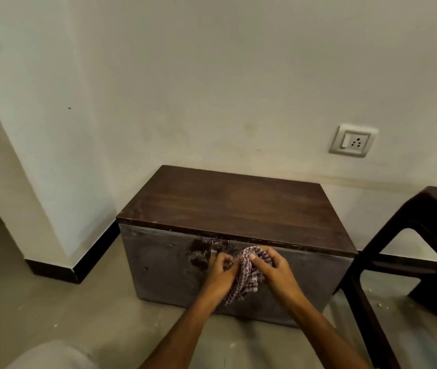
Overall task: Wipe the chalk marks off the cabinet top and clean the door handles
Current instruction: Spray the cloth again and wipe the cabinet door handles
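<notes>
**Two hands working a checked cloth at the cabinet doors**

Nearest the camera, at the lower left edge, a pale grey fabric-covered shape [52, 355], possibly a knee, enters the view. Two bare forearms extend from the bottom edge toward the front of a low cabinet [164, 265] standing on the floor [25, 288] against the far wall [212, 89].

Left hand [218, 275]: fingers curled inward, pinching one end of a checked cloth [246, 275] near the seam where the two doors meet. Right hand [273, 270]: fingers curled over the bunched upper part of the cloth, thumb laid across its top, gripping it against the upper part of the right door [315, 278]. A loose tail of cloth hangs down between the two wrists.

Just left of the left hand's fingertips, a small metal handle [213, 253] shows on the left door, close to the seam. The handle of the right door cannot be made out; the cloth and right hand cover that area. The glossy door fronts carry smears and reflections.

The cabinet top [238, 203] is dark brown wood grain, with faint pale specks along its near edge; whether these are chalk cannot be told.

To the right, well apart from the hands, stands a dark brown plastic stool [430, 235]. On the far wall, above and right of the cabinet, is a white switch-and-socket plate [353, 141].
</notes>
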